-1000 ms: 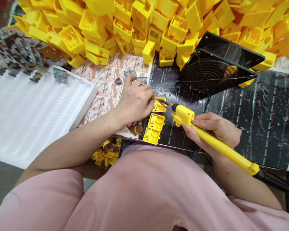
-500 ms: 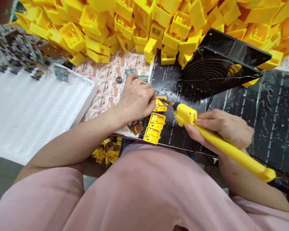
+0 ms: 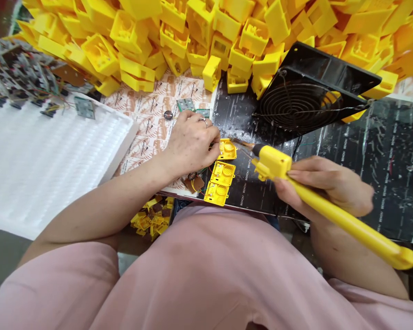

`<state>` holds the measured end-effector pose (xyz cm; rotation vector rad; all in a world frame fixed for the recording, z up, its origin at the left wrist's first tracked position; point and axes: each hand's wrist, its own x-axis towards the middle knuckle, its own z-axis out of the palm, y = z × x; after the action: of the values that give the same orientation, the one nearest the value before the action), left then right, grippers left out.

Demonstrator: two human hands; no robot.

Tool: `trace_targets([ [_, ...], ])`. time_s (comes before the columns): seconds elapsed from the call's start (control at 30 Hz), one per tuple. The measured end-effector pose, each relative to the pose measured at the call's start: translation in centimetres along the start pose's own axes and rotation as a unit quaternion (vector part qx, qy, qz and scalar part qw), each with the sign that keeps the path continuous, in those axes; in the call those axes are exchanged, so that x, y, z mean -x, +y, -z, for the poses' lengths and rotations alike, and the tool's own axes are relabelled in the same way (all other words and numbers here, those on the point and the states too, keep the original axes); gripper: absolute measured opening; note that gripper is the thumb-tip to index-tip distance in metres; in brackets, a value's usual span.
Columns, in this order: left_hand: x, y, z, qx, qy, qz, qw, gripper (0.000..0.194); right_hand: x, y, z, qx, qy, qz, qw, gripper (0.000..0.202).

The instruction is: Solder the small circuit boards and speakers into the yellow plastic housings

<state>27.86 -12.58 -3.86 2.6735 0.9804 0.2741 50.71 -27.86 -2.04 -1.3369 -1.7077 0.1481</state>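
Note:
My right hand [image 3: 337, 183] grips a yellow soldering iron [image 3: 273, 162] by its body, with the long handle running back towards my right forearm. Its dark tip points left and stands a little to the right of the uppermost yellow plastic case half [image 3: 228, 149]. My left hand [image 3: 196, 140] rests at that case's left edge, thumb and fingers drawn together; what they pinch is hidden. Two more case halves, a middle one [image 3: 223, 172] and a lower one [image 3: 216, 193], lie in a row towards me. Green circuit boards [image 3: 186, 104] lie just beyond my left fingers.
Yellow housings [image 3: 172, 41] are heaped along the back. A black fan [image 3: 296, 103] stands at the right back. White foam [image 3: 55, 160] at left bears wired boards [image 3: 30, 73]. A small round black part [image 3: 168, 115] and a brown board [image 3: 194, 184] lie near my left arm.
My right hand has drawn the soldering iron to the right, so its tip has come away from the uppermost case half. My left hand has stayed nearly in place.

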Motion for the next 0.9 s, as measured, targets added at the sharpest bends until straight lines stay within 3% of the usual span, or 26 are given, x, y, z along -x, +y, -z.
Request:
trace_targets([
  [0.1,0.0,0.0,0.0,-0.002,0.006,-0.007,1.0,0.021,1.0,0.1,0.2,0.007,0.037,0.022,0.999,0.025],
  [0.4,-0.1,0.0,0.4,-0.004,-0.007,-0.008,1.0,0.021,1.8,-0.5,0.1,0.049,0.046,-0.038,0.997,0.053],
  [0.73,-0.1,0.3,0.0,-0.022,-0.003,-0.014,1.0,0.024,2.6,0.3,0.2,0.113,0.07,-0.025,0.991,0.037],
  [0.9,0.0,-0.5,1.7,-0.023,-0.011,-0.009,1.0,0.029,2.7,0.7,-0.2,0.103,0.08,-0.014,0.991,0.047],
])
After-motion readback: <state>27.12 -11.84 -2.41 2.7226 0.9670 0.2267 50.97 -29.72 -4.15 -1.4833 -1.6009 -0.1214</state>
